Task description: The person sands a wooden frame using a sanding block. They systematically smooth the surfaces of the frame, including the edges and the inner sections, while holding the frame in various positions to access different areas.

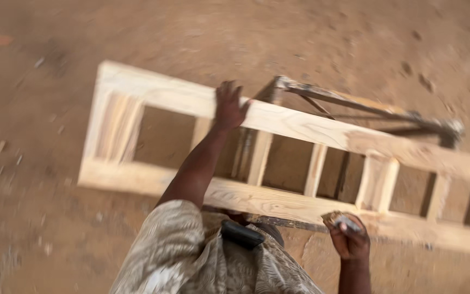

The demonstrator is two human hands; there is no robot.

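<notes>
Left hand [228, 104] lies flat, fingers spread, on the far rail of the wooden frame [278, 122] at centre — right hand [349, 237], at five o'clock, is closed around sandpaper [339, 219].

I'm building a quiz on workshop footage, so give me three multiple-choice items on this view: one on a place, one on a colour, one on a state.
1. Where does the left hand rest?
A. on the far long rail of the pale wooden ladder-like frame
B. on the bare ground
C. on the dark metal stand

2. What colour is the ground?
A. grey
B. reddish brown
C. green

3. How is the right hand?
A. open and empty
B. flat on the frame
C. closed around a small brownish pad

Answers:
1 A, the palm lies on the frame's far rail.
2 B, it is bare earth of that colour.
3 C, the fingers curl round the pad by the near rail.
</notes>
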